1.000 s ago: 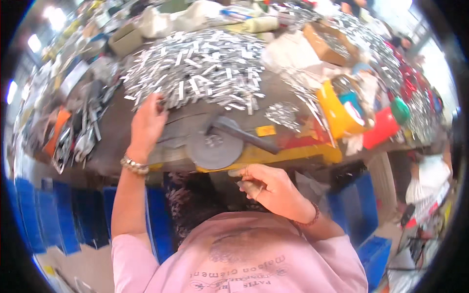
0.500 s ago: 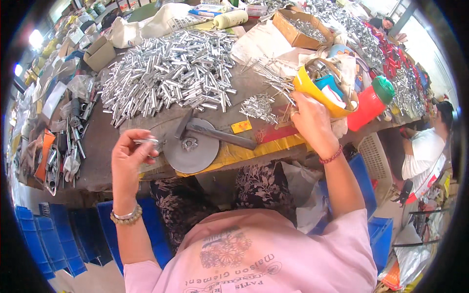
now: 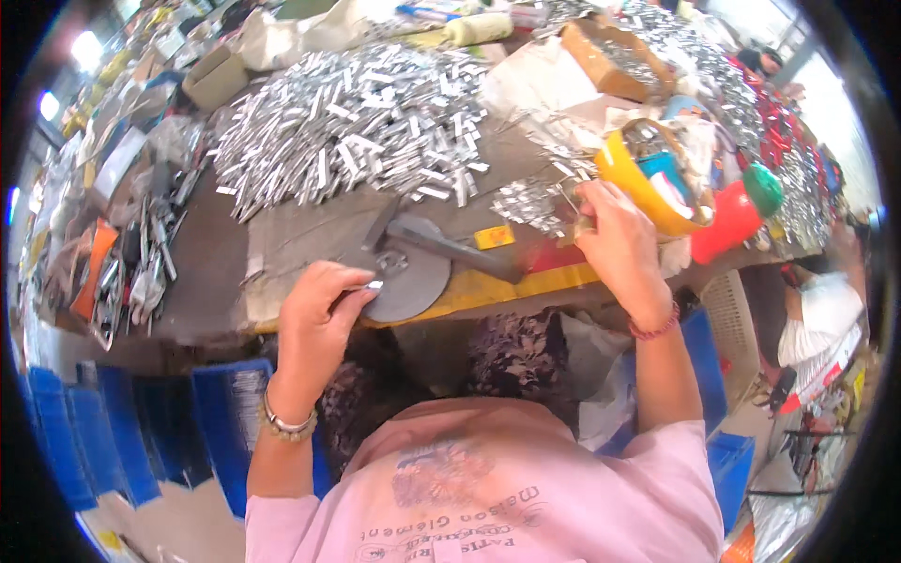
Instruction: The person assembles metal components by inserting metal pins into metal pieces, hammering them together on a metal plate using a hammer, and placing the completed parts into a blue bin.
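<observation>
My left hand (image 3: 322, 310) is pinched on a small shiny metal tube (image 3: 374, 285), over the left edge of a round grey metal disc (image 3: 424, 287). On the disc lies a hammer (image 3: 455, 249), its dark handle pointing right. My right hand (image 3: 619, 246) is closed beside a small heap of short metal pieces (image 3: 527, 205). A thin metal pin (image 3: 567, 196) seems to stick out from its fingertips, though blur hides the grip. Behind the disc spreads a large pile of silvery metal tubes (image 3: 347, 136).
A yellow container (image 3: 627, 183) and a red bottle (image 3: 721, 223) with a green cap stand right of my right hand. Farther back is a cardboard box (image 3: 601, 70) of metal parts. Tools (image 3: 141, 253) crowd the left side. Blue bins (image 3: 225, 413) sit below the table edge.
My left hand has moved right, bringing the metal tube over the disc. My right hand has stayed near the small heap and yellow container. The whole view has shifted slightly.
</observation>
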`<state>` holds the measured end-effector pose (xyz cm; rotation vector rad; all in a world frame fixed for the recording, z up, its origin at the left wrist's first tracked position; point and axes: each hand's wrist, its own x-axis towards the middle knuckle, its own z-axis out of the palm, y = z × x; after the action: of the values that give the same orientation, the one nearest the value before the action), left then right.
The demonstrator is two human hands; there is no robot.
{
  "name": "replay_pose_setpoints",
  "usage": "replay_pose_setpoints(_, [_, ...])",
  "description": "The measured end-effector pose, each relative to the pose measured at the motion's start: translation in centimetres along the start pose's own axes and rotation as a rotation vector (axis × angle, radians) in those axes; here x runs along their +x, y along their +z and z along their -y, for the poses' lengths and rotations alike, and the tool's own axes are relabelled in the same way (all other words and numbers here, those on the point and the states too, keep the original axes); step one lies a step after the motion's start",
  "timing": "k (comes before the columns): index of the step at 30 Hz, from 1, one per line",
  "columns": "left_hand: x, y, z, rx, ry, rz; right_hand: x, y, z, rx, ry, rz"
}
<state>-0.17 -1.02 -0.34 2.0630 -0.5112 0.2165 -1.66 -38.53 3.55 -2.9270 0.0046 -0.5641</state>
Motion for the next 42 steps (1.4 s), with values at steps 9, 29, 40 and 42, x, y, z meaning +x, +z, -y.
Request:
replay_pose_setpoints(9, [-0.9, 0.4, -0.5, 0.161, -0.007, -0.036, -1.8, 1.8, 11.1, 0.484, -0.426, 0.042])
replay_pose_setpoints(29, [-0.8, -0.6, -0.7, 0.086, -0.067, 0.051, -1.2, 4.0, 12.6, 0.414, -0.545, 0.052])
replay_pose_setpoints(40, [-1.1, -0.2, 0.3, 0.045, -0.064, 0.008, -0.2, 4.6, 12.5, 0.552, -0.504, 0.068])
replay_pose_setpoints(42, [-1.1, -0.1, 0.4, 0.053, -0.049, -0.01, -0.1, 4.8, 12.4, 0.575, -0.498, 0.067])
